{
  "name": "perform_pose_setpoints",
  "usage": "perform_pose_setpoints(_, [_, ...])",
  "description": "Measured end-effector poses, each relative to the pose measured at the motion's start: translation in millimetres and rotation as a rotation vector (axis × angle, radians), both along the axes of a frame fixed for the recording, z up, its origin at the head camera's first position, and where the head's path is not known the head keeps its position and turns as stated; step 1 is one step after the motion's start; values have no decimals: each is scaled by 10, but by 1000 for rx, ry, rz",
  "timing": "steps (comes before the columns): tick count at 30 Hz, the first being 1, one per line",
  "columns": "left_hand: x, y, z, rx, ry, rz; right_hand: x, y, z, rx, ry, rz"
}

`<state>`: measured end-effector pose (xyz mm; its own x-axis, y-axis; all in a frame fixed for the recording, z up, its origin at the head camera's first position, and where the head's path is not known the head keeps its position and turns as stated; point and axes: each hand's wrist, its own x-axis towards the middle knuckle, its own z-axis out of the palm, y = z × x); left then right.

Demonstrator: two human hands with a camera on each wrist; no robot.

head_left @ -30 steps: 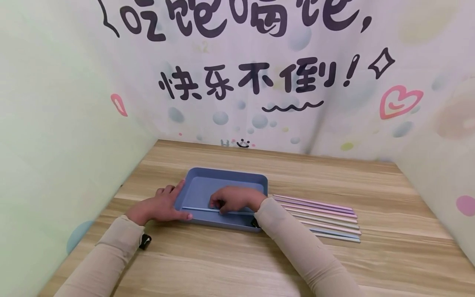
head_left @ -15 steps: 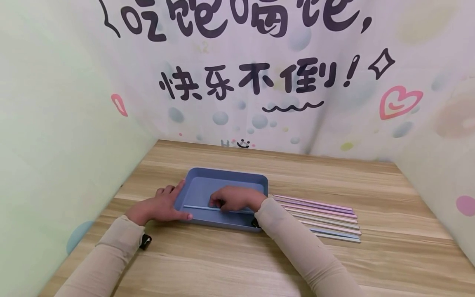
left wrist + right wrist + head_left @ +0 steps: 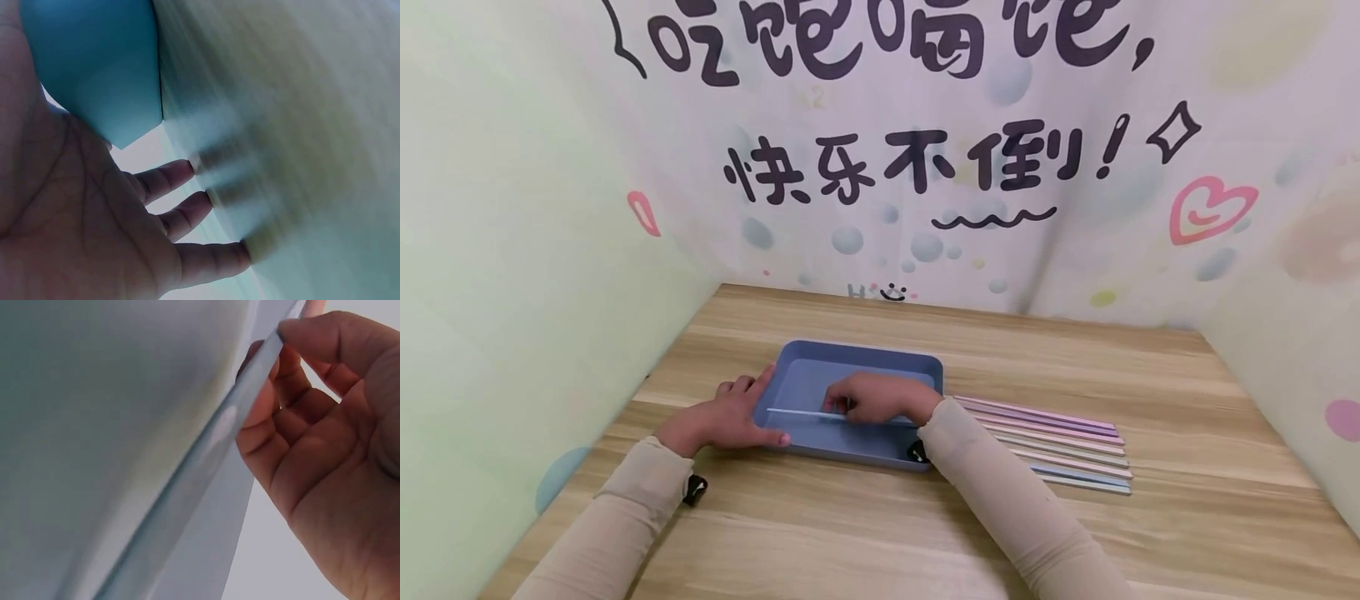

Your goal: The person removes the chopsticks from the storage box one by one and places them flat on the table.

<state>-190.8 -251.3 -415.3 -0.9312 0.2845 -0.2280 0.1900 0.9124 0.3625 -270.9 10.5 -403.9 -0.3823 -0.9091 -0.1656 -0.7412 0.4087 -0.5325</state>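
Observation:
A blue rectangular tray lies on the table. My left hand rests against the tray's left end, fingers spread and mostly straight, thumb along the near corner. In the left wrist view, the palm lies beside the tray's outer wall. Over the tray, my right hand pinches a light blue chopstick between thumb and fingers. The chopstick runs lengthwise across the tray, its right part hidden by the hand and wrist. The right wrist view shows the thumb on the chopstick.
Several chopsticks in pink, purple, white and blue lie side by side right of the tray, partly under my right forearm. A wood-grain table carries everything. A printed cloth wall closes the back, with pale walls on both sides.
The chopstick's left end has shifted slightly toward the tray's far side, and my right hand has moved slightly with it. The left hand keeps its place at the tray.

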Motion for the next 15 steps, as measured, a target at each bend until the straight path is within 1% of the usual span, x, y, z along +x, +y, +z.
perform_pose_setpoints(6, [-9,20,-2,2,10,1,-14,46,108,-36,-7,-7])
perform_pose_setpoints(10, [-2,16,-6,0,4,-2,-22,94,182,-52,-9,-3])
perform_pose_setpoints(15, [11,26,5,0,2,-9,-23,202,334,-109,-35,-25])
